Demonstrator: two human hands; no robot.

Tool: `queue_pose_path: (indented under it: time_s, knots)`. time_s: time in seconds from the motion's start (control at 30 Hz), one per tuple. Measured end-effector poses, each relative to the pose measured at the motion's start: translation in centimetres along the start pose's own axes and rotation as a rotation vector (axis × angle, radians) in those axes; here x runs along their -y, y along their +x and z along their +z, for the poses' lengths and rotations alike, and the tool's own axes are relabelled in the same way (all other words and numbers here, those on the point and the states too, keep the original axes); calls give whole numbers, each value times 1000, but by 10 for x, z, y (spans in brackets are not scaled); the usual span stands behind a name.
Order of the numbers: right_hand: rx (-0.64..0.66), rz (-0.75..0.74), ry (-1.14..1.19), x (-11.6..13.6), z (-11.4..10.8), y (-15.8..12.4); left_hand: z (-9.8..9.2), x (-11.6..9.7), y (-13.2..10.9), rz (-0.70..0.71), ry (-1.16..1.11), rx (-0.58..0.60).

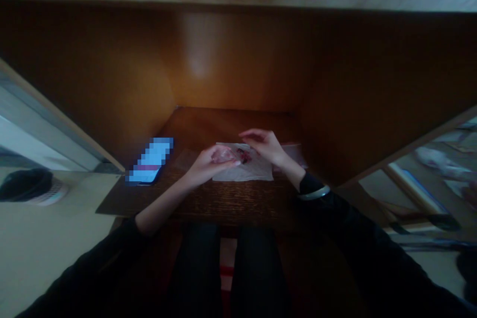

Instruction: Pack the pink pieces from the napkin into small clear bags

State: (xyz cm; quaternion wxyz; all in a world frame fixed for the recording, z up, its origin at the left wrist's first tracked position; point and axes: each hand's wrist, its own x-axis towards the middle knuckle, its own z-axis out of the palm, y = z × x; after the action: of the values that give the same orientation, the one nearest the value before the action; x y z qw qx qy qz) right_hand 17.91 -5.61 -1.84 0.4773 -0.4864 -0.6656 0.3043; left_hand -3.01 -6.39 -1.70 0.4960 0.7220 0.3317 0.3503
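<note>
My left hand (208,165) is curled round a small see-through, pinkish thing (222,154), possibly clear plastic; its kind is too blurred to name. My right hand (265,146) hovers over the right part of a white sheet (242,175), its fingers stretched forward and apart, with nothing visible in them. On the sheet, between both hands, lies a small cluster of dark red bits (244,155). Beyond the right wrist a pale pinkish flat packet or sheet (298,153) is partly hidden by the hand.
The brown wooden surface (231,203) sits inside a wood-panelled recess (231,64). A lit phone (151,161) rests on the left. Lower left on the floor stands a bin with a dark liner (28,184). Assorted items, including a plastic bag (432,156), lie to the right.
</note>
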Motion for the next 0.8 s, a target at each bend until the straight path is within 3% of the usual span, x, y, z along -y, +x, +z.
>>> queue_pose_path:
  time_s: [0.17,0.3,0.43,0.63,0.8]
  knots:
    - [103,-66,-398,-12,2,1,0,13,-8,103,56,-18]
    - [85,-68,-562,-19,16,-8,0,15,-12,180,152,-103]
    - [78,-80,-672,-23,21,-10,-1,16,-10,216,155,-78]
    - [11,-61,-541,-28,17,-3,-2,21,-8,165,160,-88]
    - [-87,-172,-235,-1,17,-9,0,17,-9,127,188,-106]
